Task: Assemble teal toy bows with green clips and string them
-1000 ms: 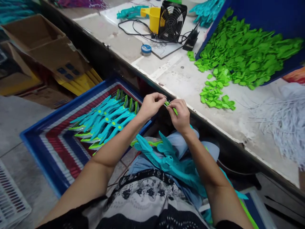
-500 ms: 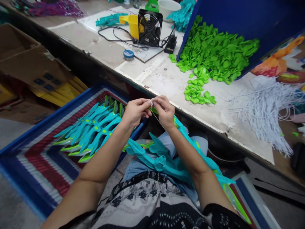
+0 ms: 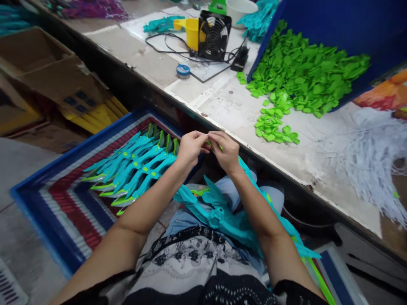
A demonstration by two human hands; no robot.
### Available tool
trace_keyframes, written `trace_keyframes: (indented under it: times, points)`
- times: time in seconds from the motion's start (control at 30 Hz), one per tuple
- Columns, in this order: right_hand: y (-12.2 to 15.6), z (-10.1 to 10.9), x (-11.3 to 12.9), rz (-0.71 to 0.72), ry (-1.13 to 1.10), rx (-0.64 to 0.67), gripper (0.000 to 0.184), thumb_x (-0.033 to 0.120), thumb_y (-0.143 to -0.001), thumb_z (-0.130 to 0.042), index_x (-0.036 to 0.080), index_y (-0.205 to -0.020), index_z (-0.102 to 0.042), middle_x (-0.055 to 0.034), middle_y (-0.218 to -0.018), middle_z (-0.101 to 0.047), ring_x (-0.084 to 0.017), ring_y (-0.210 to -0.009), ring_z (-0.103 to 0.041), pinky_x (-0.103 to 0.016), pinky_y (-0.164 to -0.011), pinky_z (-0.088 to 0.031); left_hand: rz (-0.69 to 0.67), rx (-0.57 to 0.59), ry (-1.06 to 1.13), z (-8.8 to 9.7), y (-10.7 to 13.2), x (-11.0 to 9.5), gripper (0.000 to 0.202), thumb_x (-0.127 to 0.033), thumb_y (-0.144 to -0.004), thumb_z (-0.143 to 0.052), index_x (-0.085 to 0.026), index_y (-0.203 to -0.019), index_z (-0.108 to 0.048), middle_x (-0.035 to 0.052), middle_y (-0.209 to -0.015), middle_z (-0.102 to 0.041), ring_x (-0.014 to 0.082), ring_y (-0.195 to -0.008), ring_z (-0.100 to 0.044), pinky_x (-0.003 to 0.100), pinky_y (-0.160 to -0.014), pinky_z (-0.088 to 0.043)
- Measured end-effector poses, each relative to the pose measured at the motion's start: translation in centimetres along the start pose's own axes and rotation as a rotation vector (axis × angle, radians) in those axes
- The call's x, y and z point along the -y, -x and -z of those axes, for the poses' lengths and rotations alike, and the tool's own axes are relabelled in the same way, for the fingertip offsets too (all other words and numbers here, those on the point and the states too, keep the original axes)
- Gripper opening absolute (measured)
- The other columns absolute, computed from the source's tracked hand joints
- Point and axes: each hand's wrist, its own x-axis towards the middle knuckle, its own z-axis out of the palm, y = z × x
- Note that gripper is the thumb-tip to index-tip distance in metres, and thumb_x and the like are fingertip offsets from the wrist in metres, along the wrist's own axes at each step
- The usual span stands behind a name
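My left hand [image 3: 190, 148] and my right hand [image 3: 226, 151] meet in front of me, fingertips pinched together on a small green plastic piece [image 3: 210, 144] that barely shows between them. Both hands hover just below the workbench edge [image 3: 254, 150]. Teal plastic parts [image 3: 222, 216] lie in a heap on my lap under my forearms. To the left, a row of finished teal and green pieces [image 3: 133, 169] lies in a blue tray [image 3: 38, 199] with a striped lining.
On the bench lie a pile of green plastic bits [image 3: 305, 72] spilling from a blue bin [image 3: 333, 25], white strings [image 3: 369, 156], a small black fan [image 3: 214, 36], a yellow cup [image 3: 192, 31] and cables. Cardboard boxes [image 3: 47, 72] stand at the left.
The white string loop seen between my fingers half a second ago no longer shows; my hands stay pinched together. The view has shifted slightly.
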Motion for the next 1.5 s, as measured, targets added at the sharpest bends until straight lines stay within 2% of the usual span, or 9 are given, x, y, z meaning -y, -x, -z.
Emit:
trace_keyframes:
  times: [0.3, 0.53, 0.7, 0.83, 1.03, 1.13, 1.3, 1.37, 1.5]
  points:
    - [-0.9, 0.7, -0.3, 0.060, 0.292, 0.162, 0.019, 0.020, -0.086, -0.051, 0.019, -0.085, -0.070, -0.0099, -0.096, -0.071, -0.023, -0.089, -0.067, -0.038, -0.081, -0.054, -0.278, -0.007, -0.164, 0.1, -0.1, 2.4, 0.009, -0.022, -0.071, -0.059, -0.014, -0.068, -0.063, -0.0006, -0.061, -0.061, 0.0097, -0.054, -0.055, 0.021, -0.052, -0.046]
    - [0.0, -0.7, -0.4, -0.084, 0.071, -0.036, 0.018, 0.019, -0.083, -0.053, 0.019, -0.076, -0.069, -0.0073, -0.086, -0.072, -0.019, -0.081, -0.068, -0.033, -0.077, -0.054, -0.334, 0.162, -0.378, 2.0, -0.1, 2.9, 0.016, -0.020, -0.076, -0.056, -0.014, -0.087, -0.066, 0.0008, -0.073, -0.065, 0.0100, -0.058, -0.056, 0.021, -0.054, -0.045]
    - [0.7, -1.3, -0.8, -0.121, -0.019, -0.020, 0.019, 0.020, -0.084, -0.051, 0.019, -0.078, -0.069, -0.0062, -0.088, -0.072, -0.017, -0.083, -0.067, -0.031, -0.079, -0.053, -0.639, -0.022, -0.724, 2.0, 0.6, 3.4, 0.012, -0.018, -0.079, -0.056, -0.017, -0.086, -0.066, 0.0029, -0.081, -0.066, 0.0137, -0.070, -0.057, 0.026, -0.070, -0.045]
    - [1.2, -1.0, -2.1, -0.148, -0.062, 0.024, 0.019, 0.022, -0.086, -0.049, 0.019, -0.080, -0.068, -0.0056, -0.090, -0.071, -0.016, -0.085, -0.066, -0.029, -0.083, -0.051, -0.744, -0.089, -0.905, 2.0, 0.3, 4.1, 0.012, -0.024, -0.083, -0.057, -0.019, -0.080, -0.066, 0.0032, -0.072, -0.063, 0.0175, -0.072, -0.055, 0.030, -0.072, -0.041]
    - [1.5, -0.7, -2.0, -0.257, 0.285, 0.167, 0.019, 0.020, -0.088, -0.045, 0.019, -0.082, -0.064, -0.0075, -0.093, -0.066, -0.018, -0.086, -0.060, -0.029, -0.079, -0.046, -0.807, 0.085, -1.061, 2.8, -0.7, 4.3, 0.025, -0.034, -0.086, -0.052, -0.021, -0.072, -0.068, 0.0048, -0.064, -0.062, 0.0192, -0.066, -0.054, 0.031, -0.066, -0.037]
    - [1.2, 1.9, -2.5, -0.262, 0.331, 0.257, 0.017, 0.022, -0.088, -0.047, 0.019, -0.085, -0.063, -0.0052, -0.089, -0.065, -0.017, -0.082, -0.058, -0.027, -0.076, -0.044, -0.741, 0.072, -1.086, 2.7, -1.1, 3.5, 0.025, -0.036, -0.084, -0.053, -0.020, -0.076, -0.070, 0.0048, -0.065, -0.064, 0.0191, -0.064, -0.055, 0.030, -0.063, -0.035]
    - [1.9, 12.8, -7.7, -0.406, 0.684, -0.021, 0.021, 0.026, -0.091, -0.046, 0.018, -0.095, -0.065, -0.0118, -0.098, -0.061, -0.026, -0.100, -0.051, -0.041, -0.092, -0.040, -0.543, 0.009, -1.208, 1.6, -1.8, 0.8, 0.022, -0.036, -0.080, -0.056, -0.020, -0.077, -0.070, 0.0029, -0.057, -0.057, 0.0190, -0.057, -0.051, 0.029, -0.057, -0.029]
    - [2.4, 16.3, -10.1, -0.426, 0.782, 0.035, 0.022, 0.027, -0.086, -0.055, 0.017, -0.103, -0.065, -0.0137, -0.105, -0.058, -0.029, -0.104, -0.047, -0.046, -0.093, -0.038, -0.489, 0.053, -1.309, 0.8, -2.6, -0.4, 0.018, -0.034, -0.076, -0.060, -0.019, -0.074, -0.070, 0.0028, -0.056, -0.055, 0.0194, -0.057, -0.048, 0.029, -0.058, -0.028]
    - [2.1, 17.7, -12.7, -0.381, 0.819, 0.258, 0.040, 0.035, -0.081, -0.065, 0.019, -0.118, -0.063, -0.0139, -0.117, -0.055, -0.031, -0.107, -0.044, -0.047, -0.092, -0.037, -0.408, 0.165, -1.516, -1.6, -5.2, -1.9, 0.016, -0.032, -0.073, -0.061, -0.018, -0.068, -0.068, 0.0037, -0.055, -0.050, 0.0220, -0.062, -0.048, 0.031, -0.062, -0.031]
